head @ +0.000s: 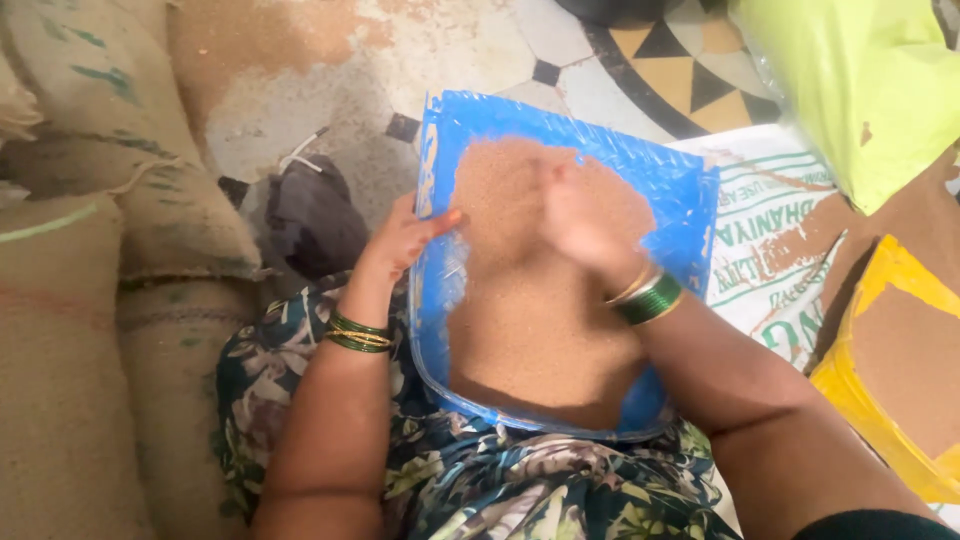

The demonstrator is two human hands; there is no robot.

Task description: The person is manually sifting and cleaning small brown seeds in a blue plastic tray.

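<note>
Two hands work at one blue tray that rests tilted on my lap, heaped with fine brown grain. My left hand grips the tray's left rim, fingers curled over the edge with the thumb on the inside, just beside the grain. My right hand lies flat on the grain near the top of the heap; it is blurred, the fingers look loosely spread and hold nothing that I can make out. Green and gold bangles sit on both wrists.

To the left, burlap sacks stand stacked, with faint green marks. To the right, a white woven sack with green lettering lies flat on the floor under the tray's edge. Beyond it a yellow bag holds more brown grain, and a yellow-green plastic bag fills the upper right corner. A dark cloth bundle sits on the patterned floor.
</note>
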